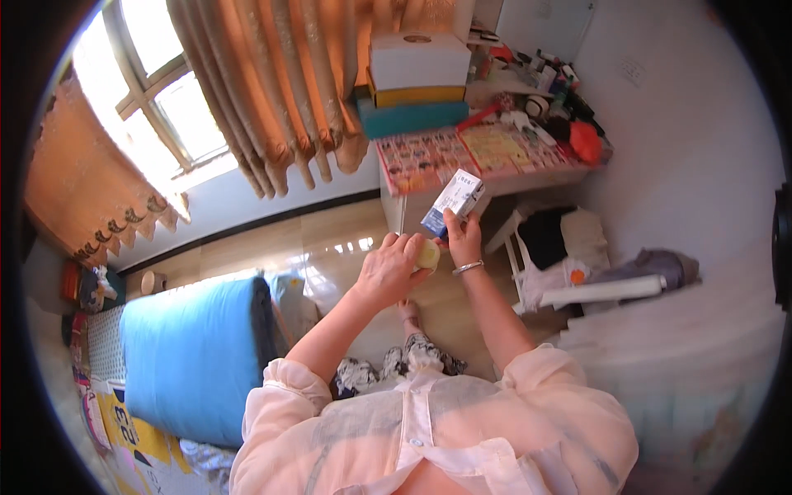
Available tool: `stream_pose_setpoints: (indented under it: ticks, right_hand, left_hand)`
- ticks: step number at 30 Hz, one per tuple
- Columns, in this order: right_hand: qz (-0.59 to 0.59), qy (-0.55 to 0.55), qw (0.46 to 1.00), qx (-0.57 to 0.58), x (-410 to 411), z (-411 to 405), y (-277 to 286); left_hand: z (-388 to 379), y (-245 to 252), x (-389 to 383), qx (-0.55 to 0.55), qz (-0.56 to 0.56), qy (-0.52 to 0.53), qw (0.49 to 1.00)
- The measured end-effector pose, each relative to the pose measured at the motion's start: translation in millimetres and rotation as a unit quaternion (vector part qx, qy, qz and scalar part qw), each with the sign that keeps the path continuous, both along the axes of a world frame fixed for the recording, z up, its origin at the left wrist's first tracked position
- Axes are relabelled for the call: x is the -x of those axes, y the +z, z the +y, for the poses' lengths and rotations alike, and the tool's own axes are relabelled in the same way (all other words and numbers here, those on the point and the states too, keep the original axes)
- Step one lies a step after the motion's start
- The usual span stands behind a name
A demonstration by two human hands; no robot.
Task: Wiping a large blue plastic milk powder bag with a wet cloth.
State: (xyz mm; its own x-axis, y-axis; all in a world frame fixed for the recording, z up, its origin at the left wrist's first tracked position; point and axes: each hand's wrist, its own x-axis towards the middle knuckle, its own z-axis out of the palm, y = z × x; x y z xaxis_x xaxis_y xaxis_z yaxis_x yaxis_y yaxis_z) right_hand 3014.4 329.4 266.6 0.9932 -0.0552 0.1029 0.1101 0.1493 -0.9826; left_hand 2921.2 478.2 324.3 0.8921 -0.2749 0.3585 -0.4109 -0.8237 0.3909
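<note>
In front of my chest, my right hand (465, 236) grips a small white and blue carton (455, 199) by its lower end. The carton bears writing and tilts away from me. Just left of it, my left hand (391, 266) is closed around a round, pale yellow-green object (427, 255). My fingers cover part of that object, so I cannot tell what it is. The two hands are close together, above the tiled floor. A silver bracelet (468, 267) circles my right wrist.
Ahead stands a desk (427, 162) with a patterned cover, stacked boxes (421, 65) and cluttered bottles. A white chair (516, 260) draped with clothes is at the right. Folded blue bedding (192, 359) lies at the left. Orange curtains (278, 80) hang by the window.
</note>
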Motion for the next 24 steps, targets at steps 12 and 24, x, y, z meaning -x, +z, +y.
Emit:
stream_pose_setpoints:
  ticks: [12, 24]
  right_hand:
    - [0.136, 0.25, 0.655, 0.7, -310.9, 4.9, -4.4]
    - [0.164, 0.253, 0.66, 0.689, -362.5, 6.4, -46.5]
  left_hand:
    - [21.1, -104.8, -350.8, 0.027, 0.093, 0.132, 0.987]
    - [30.2, -121.1, -427.6, 0.008, 0.184, 0.033, 0.982]
